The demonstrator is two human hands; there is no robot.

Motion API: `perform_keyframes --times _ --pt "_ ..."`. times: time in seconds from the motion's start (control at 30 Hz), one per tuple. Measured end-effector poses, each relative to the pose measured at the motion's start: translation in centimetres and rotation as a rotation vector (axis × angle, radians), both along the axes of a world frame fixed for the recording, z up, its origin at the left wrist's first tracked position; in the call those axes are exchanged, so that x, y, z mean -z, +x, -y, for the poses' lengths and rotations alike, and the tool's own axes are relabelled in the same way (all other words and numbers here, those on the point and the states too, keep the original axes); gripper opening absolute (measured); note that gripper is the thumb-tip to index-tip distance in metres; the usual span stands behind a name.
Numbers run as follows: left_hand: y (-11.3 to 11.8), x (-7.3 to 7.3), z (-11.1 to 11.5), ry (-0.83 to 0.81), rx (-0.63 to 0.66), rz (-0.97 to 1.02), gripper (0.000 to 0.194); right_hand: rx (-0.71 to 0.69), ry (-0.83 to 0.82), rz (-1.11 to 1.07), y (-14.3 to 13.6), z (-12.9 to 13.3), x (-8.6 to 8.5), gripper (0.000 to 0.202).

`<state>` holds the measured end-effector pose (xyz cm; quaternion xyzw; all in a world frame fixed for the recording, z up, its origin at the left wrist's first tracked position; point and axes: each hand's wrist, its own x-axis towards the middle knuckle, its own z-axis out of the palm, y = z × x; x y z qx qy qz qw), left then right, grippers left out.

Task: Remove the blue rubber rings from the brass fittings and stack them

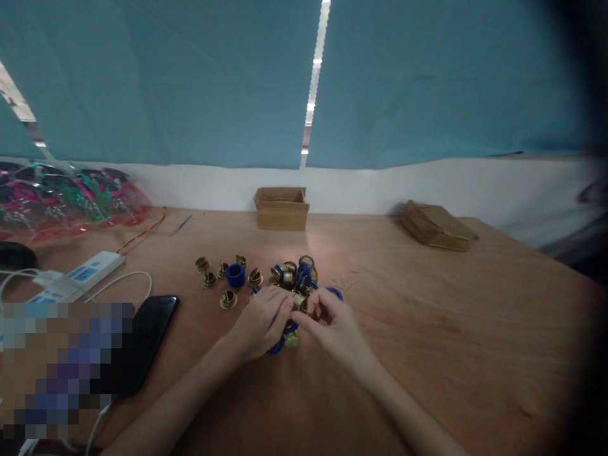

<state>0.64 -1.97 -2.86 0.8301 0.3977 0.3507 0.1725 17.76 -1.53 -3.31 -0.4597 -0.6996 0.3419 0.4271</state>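
Note:
Between the fingertips of both hands is a small brass-coloured round fitting (300,303), partly covered by them. My left hand (268,320) is closed on its left side. From the right, my right hand (327,316) pinches it with thumb and fingers. Just beyond lies a pile of brass fittings with blue rings (306,273), and another brass fitting (291,340) sits below the hands. To the left stand several loose brass fittings (228,299) around a blue ring (235,275). Some tiny thin pieces (342,282) lie right of the pile.
An open cardboard box (282,215) stands at the back, with a second carton (437,226) lying to the right. On the left are a power strip (78,275) with white cables, a black phone (147,342), a pair of tweezers (180,225) and plastic-wrapped colourful goods (66,199).

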Motion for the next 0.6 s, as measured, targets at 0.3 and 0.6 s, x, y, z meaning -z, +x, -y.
perform_keyframes --times 0.3,0.6 --pt "0.4 -0.1 0.2 -0.357 -0.006 0.270 0.023 -0.135 0.066 0.066 -0.6 0.9 -0.5 0.029" --pt "0.2 0.3 -0.7 -0.605 0.076 0.643 0.031 -0.175 0.011 0.077 -0.3 1.0 -1.5 0.020"
